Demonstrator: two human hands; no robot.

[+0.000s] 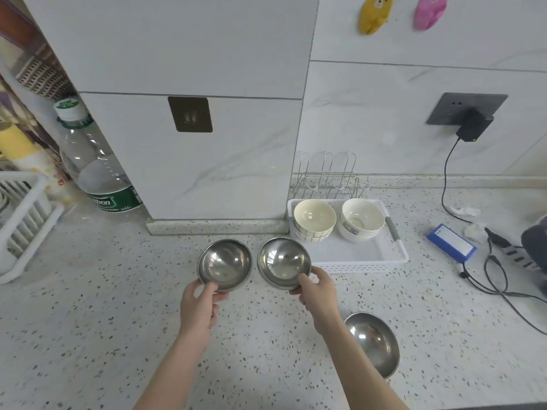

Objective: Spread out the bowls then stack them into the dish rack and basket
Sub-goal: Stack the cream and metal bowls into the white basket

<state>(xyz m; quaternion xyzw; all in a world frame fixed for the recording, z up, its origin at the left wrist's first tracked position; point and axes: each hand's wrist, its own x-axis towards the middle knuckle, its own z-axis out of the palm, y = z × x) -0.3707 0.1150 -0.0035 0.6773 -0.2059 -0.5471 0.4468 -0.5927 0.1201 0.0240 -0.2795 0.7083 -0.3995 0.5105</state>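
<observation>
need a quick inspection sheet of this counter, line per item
surface: speckled counter, dry as far as seen
job's things: two steel bowls held side by side, left bowl and right bowl; third steel bowl on the counter near the right arm; white bowls in two stacks in the white basket; wire rack behind it holds nothing; white dish rack at far left
clutter: water bottle, blue pack, crumpled tissue
hands: left hand grips the left bowl's rim; right hand grips the right bowl's rim
cables: black cable from the charger across the right counter
surroundings: tiled wall, two hanging animal shapes
</observation>
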